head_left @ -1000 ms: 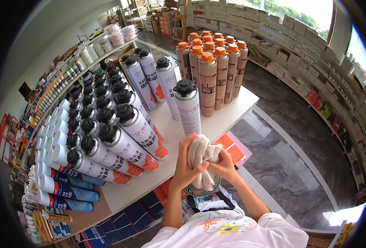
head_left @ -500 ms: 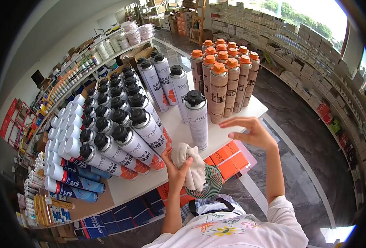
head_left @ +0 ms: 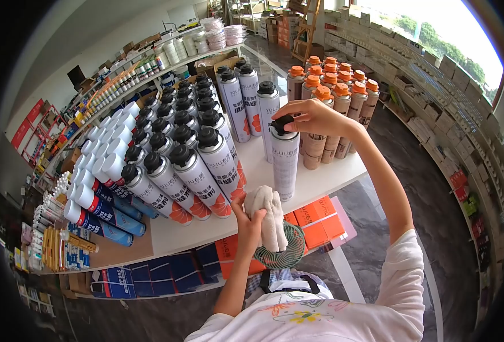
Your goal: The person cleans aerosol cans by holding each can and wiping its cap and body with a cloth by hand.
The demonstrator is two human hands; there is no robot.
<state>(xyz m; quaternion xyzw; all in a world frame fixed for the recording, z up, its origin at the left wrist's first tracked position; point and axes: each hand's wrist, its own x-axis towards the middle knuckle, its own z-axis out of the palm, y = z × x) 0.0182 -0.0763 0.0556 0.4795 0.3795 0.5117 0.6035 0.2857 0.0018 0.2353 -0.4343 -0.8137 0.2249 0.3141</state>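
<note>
My left hand (head_left: 248, 228) is closed around a bunched beige cloth (head_left: 267, 219), held just in front of the table edge. My right hand (head_left: 304, 118) reaches over a white can (head_left: 285, 165) and grips its black cap (head_left: 282, 123) from above. The can stands upright on the white table (head_left: 252, 165). Behind it are more white cans (head_left: 268, 108) with black caps. Brown cans (head_left: 315, 151) with orange caps stand close by on the right. Left of the cloth, rows of black-capped cans (head_left: 220, 159) fill the table. A green wire-like round object (head_left: 289, 251) is below the cloth.
Blue cans with white caps (head_left: 106, 216) stand at the table's left end. Orange boxes (head_left: 318, 219) and blue boxes (head_left: 166, 276) lie below the tabletop. Shelves (head_left: 434, 125) with small boxes curve along the right. A wooden ladder (head_left: 307, 31) stands at the back.
My right hand has left the cloth, swung out to the right and taken hold of the can's cap. My left hand keeps the cloth, now lower. The view has shifted.
</note>
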